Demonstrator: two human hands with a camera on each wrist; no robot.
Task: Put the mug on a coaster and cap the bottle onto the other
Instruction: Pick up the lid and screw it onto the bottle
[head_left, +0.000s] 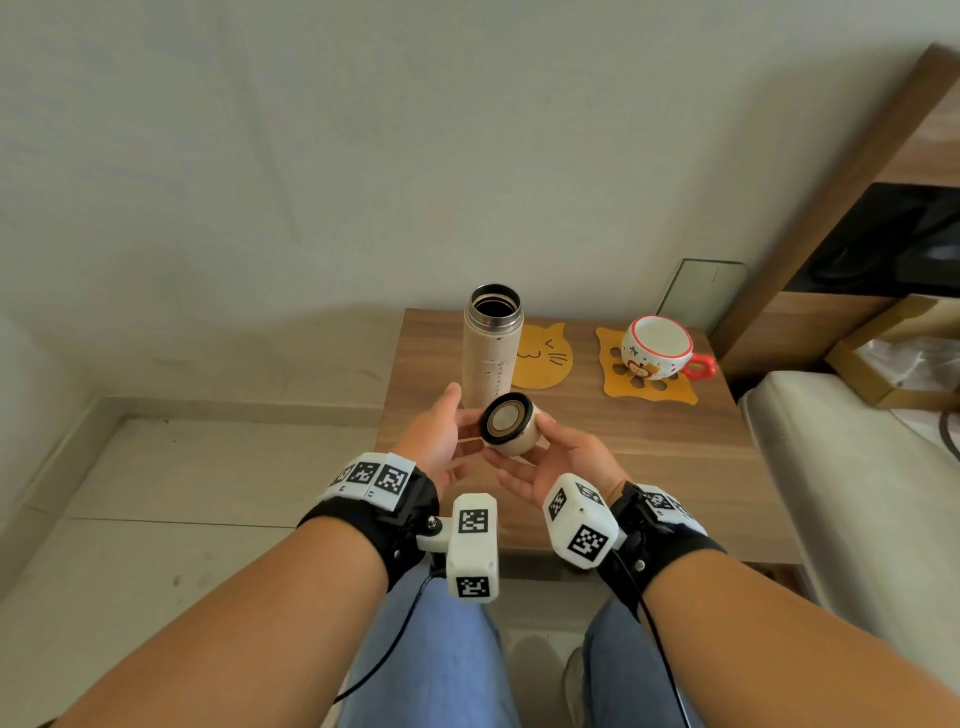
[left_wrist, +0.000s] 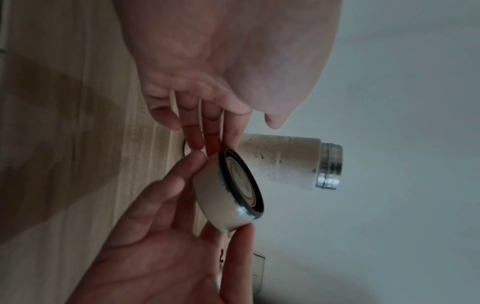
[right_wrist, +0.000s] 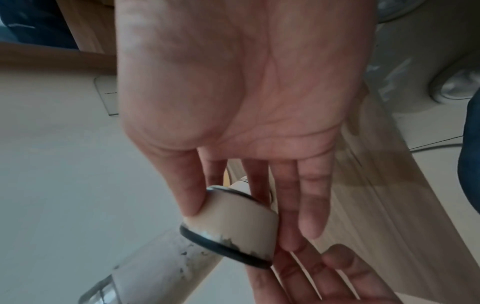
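So the bottle cap (head_left: 511, 431) is pinched in the right hand (head_left: 563, 462), thumb on one side of the cream wall and fingertips on the other, open threaded side tipped up toward the head camera. The left hand (head_left: 441, 441) is flat-fingered right beside it, fingers straight and apparently just touching the cap, not wrapped round anything. Next bit, I'd guess, is flipping the cap so the black rim faces down, setting it square on the steel neck of the thermos bottle (head_left: 493, 345), then twisting, with the left hand steadying the body so it doesn't skid. The bottle stands open on the wooden side table (head_left: 675, 457), just left of the cat-face coaster (head_left: 545, 358), not on it as far as I can tell. The mug (head_left: 660, 348) already sits on the other orange coaster (head_left: 670, 392), well clear to the right. Nothing blocks the bottle.
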